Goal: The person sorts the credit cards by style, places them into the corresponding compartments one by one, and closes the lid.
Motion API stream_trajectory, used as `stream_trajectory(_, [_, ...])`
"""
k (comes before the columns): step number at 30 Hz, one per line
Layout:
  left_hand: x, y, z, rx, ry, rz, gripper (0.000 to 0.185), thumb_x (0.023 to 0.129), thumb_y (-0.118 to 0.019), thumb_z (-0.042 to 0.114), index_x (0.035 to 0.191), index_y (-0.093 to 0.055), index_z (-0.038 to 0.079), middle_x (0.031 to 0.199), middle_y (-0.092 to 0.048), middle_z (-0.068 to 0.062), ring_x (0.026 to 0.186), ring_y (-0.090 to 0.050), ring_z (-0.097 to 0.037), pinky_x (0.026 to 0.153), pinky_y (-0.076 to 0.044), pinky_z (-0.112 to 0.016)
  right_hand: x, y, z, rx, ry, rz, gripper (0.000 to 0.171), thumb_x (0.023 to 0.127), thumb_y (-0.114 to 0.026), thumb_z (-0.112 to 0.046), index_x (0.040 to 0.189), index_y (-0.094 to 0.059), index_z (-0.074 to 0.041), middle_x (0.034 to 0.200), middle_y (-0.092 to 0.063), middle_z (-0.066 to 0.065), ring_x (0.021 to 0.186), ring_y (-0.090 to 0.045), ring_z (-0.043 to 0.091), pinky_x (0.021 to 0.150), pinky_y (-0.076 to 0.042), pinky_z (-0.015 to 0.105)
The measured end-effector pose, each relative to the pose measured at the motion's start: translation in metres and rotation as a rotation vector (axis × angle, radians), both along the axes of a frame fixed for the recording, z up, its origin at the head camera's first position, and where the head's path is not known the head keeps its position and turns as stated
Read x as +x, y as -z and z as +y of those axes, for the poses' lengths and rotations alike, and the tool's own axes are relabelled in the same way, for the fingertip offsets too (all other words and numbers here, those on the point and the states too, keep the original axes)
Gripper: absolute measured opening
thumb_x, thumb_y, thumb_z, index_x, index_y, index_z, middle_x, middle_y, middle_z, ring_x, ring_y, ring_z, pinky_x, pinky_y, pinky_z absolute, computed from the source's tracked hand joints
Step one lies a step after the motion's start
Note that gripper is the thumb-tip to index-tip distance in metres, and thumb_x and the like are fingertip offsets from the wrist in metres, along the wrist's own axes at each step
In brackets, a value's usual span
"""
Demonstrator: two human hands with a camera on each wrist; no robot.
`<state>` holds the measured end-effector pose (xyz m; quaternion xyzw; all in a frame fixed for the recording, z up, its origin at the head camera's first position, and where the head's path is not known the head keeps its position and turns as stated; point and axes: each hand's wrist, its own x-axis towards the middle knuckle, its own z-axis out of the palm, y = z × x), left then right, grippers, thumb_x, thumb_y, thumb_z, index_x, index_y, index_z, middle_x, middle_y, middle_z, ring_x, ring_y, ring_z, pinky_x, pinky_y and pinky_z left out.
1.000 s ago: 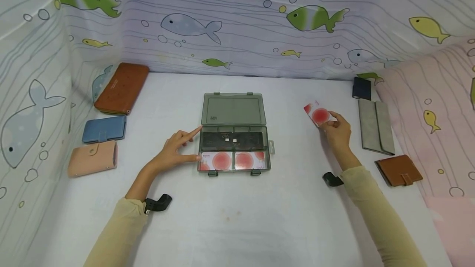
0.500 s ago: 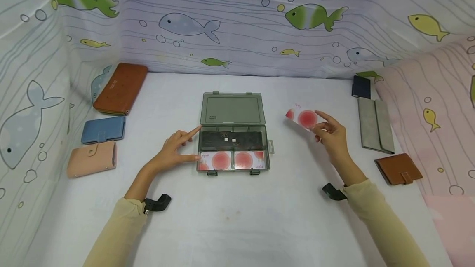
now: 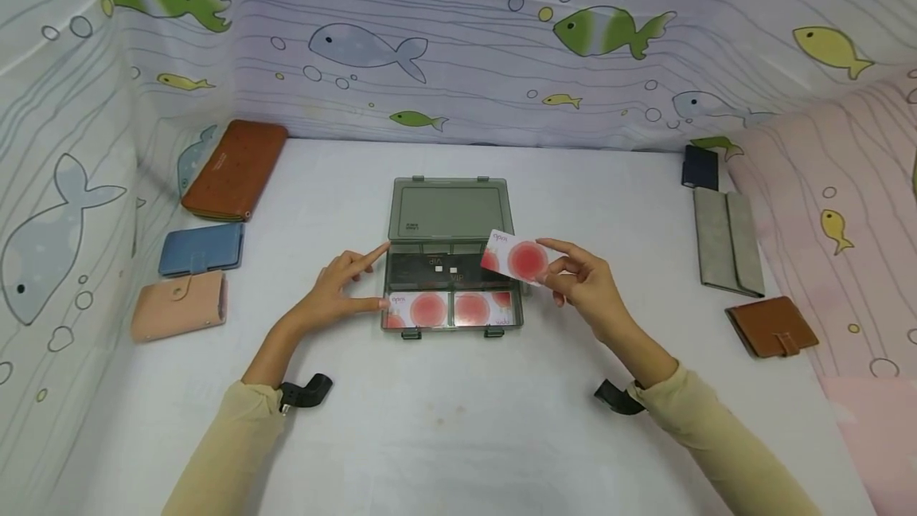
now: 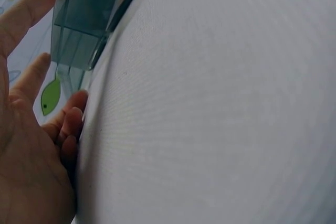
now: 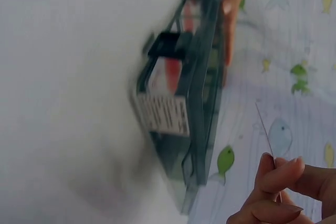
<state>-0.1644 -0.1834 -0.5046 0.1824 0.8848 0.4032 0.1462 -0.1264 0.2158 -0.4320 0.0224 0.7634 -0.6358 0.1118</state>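
Observation:
A green translucent plastic box (image 3: 451, 209) lies with its lid folded back on the white cloth. Its front compartments hold red-and-white cards (image 3: 427, 310), and black VIP cards (image 3: 411, 271) fill the row behind. My left hand (image 3: 337, 285) touches the box's left side with thumb and forefinger spread; the left wrist view shows these fingertips right at the box wall. My right hand (image 3: 583, 285) pinches a red-and-white card (image 3: 526, 259) by its right end, and the card overlaps the box's right side. Edge-on, this card (image 5: 265, 129) appears as a thin line in the right wrist view.
At the left are a brown zip wallet (image 3: 236, 170), a blue wallet (image 3: 201, 249) and a pink wallet (image 3: 179, 305). Along the right lie a dark blue card holder (image 3: 700, 167), a grey folding wallet (image 3: 727, 242) and a brown snap wallet (image 3: 771, 327). Fish-print cloth (image 3: 487, 102) rises around the table.
My right hand has carried the pinched card leftward from near the grey wallet to over the box's right side. The left hand and the box have stayed in place.

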Motion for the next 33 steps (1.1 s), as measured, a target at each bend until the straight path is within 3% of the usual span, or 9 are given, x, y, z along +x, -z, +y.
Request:
stream_trajectory(10, [0.001,-0.002,0.000,-0.001,0.005,0.015,0.092,0.081,-0.080,0.036,0.157,-0.029,0.032,0.115,-0.047,-0.008,0.094,-0.035,-0.019,0.084,-0.023,-0.043,0.009,0.010,-0.043,-0.004,-0.173,-0.032,0.048,0.089,-0.065,0.003,0.135,-0.061,-0.012,0.081,-0.061,0.010,0.046,-0.053,0.020,0.052,-0.046,0.032])
stream_trajectory(18, [0.000,0.000,0.000,-0.004,0.004,0.013,0.092,0.080,-0.080,0.036,0.157,-0.030,0.032,0.114,-0.047,-0.008,0.095,-0.035,-0.019,0.084,-0.023,-0.042,0.008,0.012,-0.076,0.003,-0.283,-0.045,0.046,0.090,-0.063,0.003,0.134,-0.061,-0.013,0.086,-0.061,0.028,0.045,-0.050,0.014,0.048,-0.044,0.028])
stream_trajectory(26, [0.001,0.002,0.001,0.007,0.018,0.024,0.092,0.080,-0.081,0.036,0.157,-0.031,0.031,0.113,-0.047,-0.007,0.094,-0.035,-0.018,0.082,-0.024,-0.041,0.006,0.015,-0.094,0.106,-0.321,-0.077,0.046,0.090,-0.064,0.001,0.133,-0.062,-0.013,0.082,-0.064,0.019,0.044,-0.049,0.017,0.048,-0.044,0.026])
stream_trajectory(33, [-0.001,0.000,0.000,-0.002,0.012,0.036,0.093,0.079,-0.081,0.036,0.157,-0.030,0.032,0.112,-0.047,-0.007,0.093,-0.035,-0.018,0.082,-0.024,-0.040,0.004,0.018,-0.108,0.176,-0.345,-0.076,0.044,0.088,-0.061,0.002,0.130,-0.064,-0.013,0.079,-0.067,0.009,0.049,-0.054,0.041,0.047,-0.036,0.026])
